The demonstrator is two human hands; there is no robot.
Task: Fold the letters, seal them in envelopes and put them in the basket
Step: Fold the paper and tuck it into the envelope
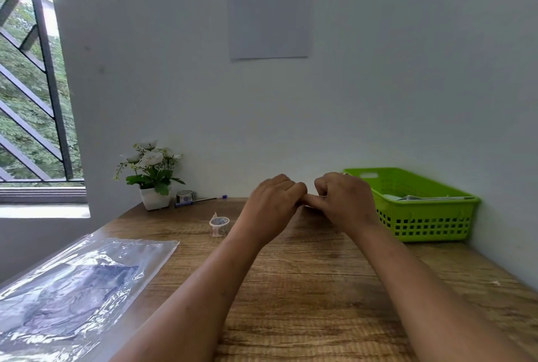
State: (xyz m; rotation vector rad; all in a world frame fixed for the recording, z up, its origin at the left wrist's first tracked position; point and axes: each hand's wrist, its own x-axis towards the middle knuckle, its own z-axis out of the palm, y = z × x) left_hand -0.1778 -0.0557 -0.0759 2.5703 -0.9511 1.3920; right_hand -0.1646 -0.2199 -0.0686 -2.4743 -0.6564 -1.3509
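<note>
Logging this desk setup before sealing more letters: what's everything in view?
basket: one, green, table's right side by the wall
papers: unclear, pale, in basket
sticker roll: one, white patterned, mid-table
potted flowers: one, white, table's back left
tape roll: one, greyish, beside the potted flowers
pen: one, blue-capped, by tape roll
plastic sleeve: one, clear, table's near left
printed sheet: one, white, on the wall
window: one, barred, far left
table: one, brown wood
left hand: one, curled, touching the right
right hand: one, curled, near basket
</note>
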